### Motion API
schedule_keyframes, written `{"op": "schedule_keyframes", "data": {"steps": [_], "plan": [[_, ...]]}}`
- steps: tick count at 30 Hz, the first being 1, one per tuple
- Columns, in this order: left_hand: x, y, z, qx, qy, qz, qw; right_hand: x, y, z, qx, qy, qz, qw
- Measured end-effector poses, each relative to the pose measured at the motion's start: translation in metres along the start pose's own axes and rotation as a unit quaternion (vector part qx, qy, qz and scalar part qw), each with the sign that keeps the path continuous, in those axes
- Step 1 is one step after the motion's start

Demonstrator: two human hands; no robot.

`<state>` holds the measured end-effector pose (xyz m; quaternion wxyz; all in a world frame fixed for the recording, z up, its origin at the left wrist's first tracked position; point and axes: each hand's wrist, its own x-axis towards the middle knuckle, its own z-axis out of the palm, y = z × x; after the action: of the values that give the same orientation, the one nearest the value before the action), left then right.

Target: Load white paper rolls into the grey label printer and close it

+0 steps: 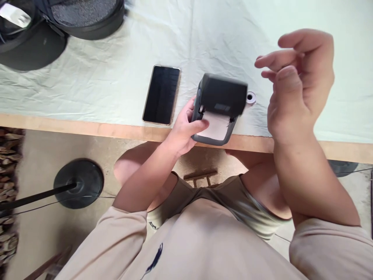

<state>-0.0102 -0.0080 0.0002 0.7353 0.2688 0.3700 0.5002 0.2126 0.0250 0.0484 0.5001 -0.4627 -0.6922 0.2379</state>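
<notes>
My left hand (186, 130) is wrapped round the left side of a black portable receipt printer (223, 93) near the table's front edge, thumb lying over its white paper (215, 126). A dark lid-like part stands over the far end of the printer. My right hand (301, 81) is raised to the right, apart from the printer, with its fingers bent and spaced and nothing seen in them. Just right of the printer lies a small white paper roll (251, 98) with a dark core, partly hidden behind it. To the left, a smartphone (162, 95) rests with its screen dark.
A pale wrinkled cloth covers the table (96, 81), with a wooden front edge (87, 126). At the far left stands an open black case (37, 46) holding a white charger plug (15, 15). A round black stand base (78, 182) is on the floor.
</notes>
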Motion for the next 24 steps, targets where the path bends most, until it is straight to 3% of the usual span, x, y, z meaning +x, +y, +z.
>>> {"op": "schedule_keyframes", "data": {"steps": [3, 9, 18, 22, 24], "plan": [[0.0, -0.002, -0.001, -0.009, -0.008, 0.009, 1.0, -0.01, -0.008, 0.004, -0.027, -0.043, 0.001, 0.999], [0.002, -0.006, -0.006, -0.019, -0.068, 0.015, 0.997, -0.021, -0.002, 0.011, -0.088, -0.175, -0.093, 0.976], [0.001, -0.005, -0.003, -0.002, -0.041, 0.014, 0.999, -0.024, -0.006, 0.012, -0.135, -0.131, -0.199, 0.962], [0.001, -0.002, 0.006, -0.061, -0.065, -0.003, 0.996, -0.023, -0.002, 0.007, -0.147, -0.121, -0.153, 0.97], [0.002, 0.0, 0.01, -0.087, -0.047, -0.03, 0.995, -0.023, 0.001, 0.004, -0.156, -0.125, -0.13, 0.971]]}}
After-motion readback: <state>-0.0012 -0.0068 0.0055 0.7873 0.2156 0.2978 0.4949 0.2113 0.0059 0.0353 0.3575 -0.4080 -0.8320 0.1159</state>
